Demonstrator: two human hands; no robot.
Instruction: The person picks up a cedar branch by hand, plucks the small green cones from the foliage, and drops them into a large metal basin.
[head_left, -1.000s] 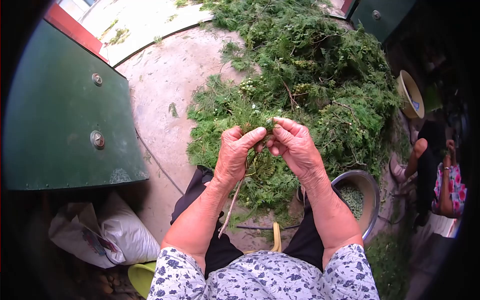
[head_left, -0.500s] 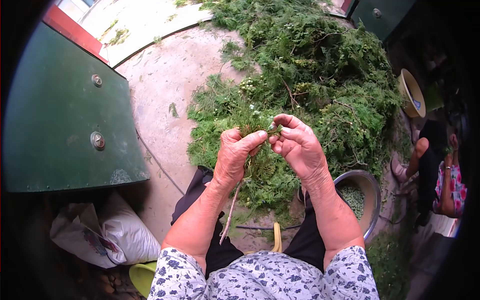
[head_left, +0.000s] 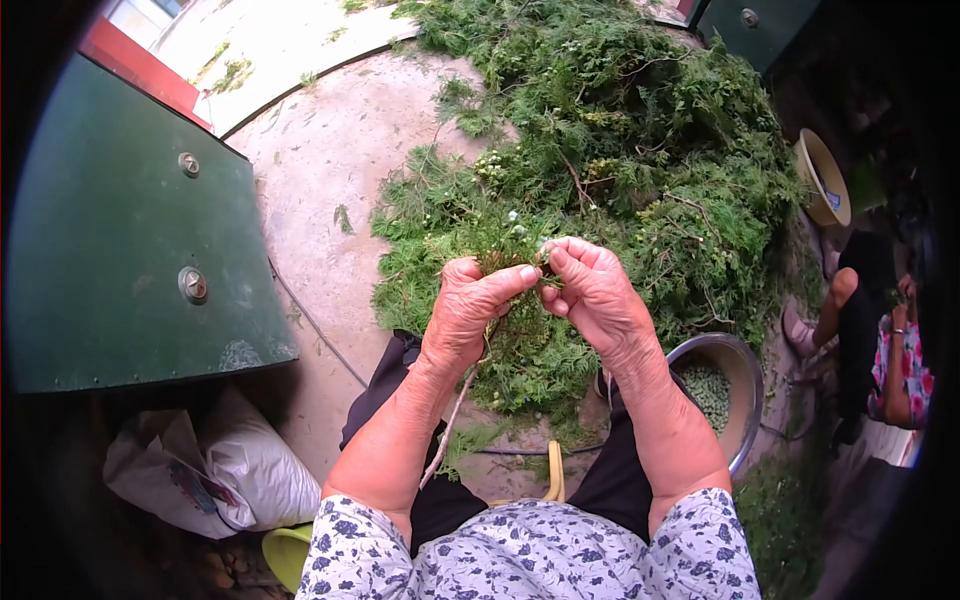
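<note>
Bowl (head_left: 757,395) holds green seeds (head_left: 708,392); left hand (head_left: 465,315) and right hand (head_left: 597,297) clench one sprig (head_left: 503,257).

Soft daylight fills the middle. The concrete floor (head_left: 285,45) up top shines almost white. The left hand (head_left: 468,312), right hand (head_left: 597,295) and the sprig (head_left: 503,258) they pinch look sharp. The edges bend like a fishbowl, and the corners and right side go dark.

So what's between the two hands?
A green leafy sprig, gripped by the left hand and pinched by the right hand, seen in the head view.
</note>
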